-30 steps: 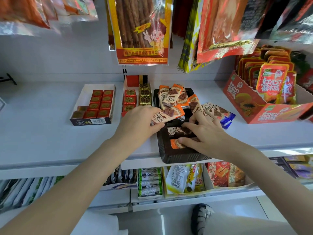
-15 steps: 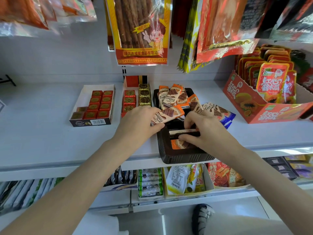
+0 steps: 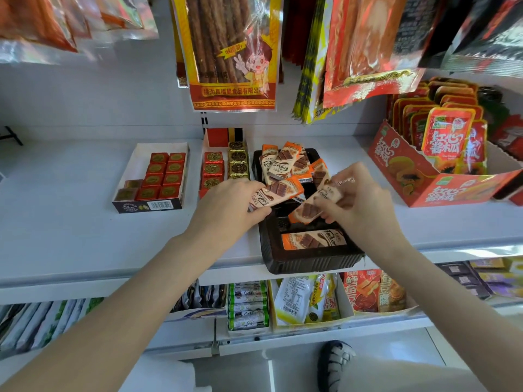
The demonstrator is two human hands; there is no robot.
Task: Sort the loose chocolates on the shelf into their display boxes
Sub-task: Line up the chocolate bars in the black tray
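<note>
A dark brown display tray (image 3: 308, 263) sits at the shelf's front edge. One orange-and-cream chocolate bar (image 3: 314, 239) lies flat in its front part, and several more bars (image 3: 285, 164) are piled at its back. My left hand (image 3: 226, 206) holds one such bar (image 3: 276, 192) over the tray's left side. Over the tray's middle, my right hand (image 3: 359, 199) pinches another bar (image 3: 315, 203), tilted. Left of the tray stand a white box of red and gold squares (image 3: 223, 168) and a dark box of red squares (image 3: 165, 176).
A red snack display carton (image 3: 441, 179) stands on the shelf to the right. Snack bags (image 3: 232, 52) hang from hooks above the shelf. The lower shelf holds more packets (image 3: 305, 301). My sandalled foot (image 3: 335, 363) shows on the floor below.
My right hand has lifted out of the tray and now holds a tilted bar above it. One bar now lies flat in the tray's front. My left hand has stayed put.
</note>
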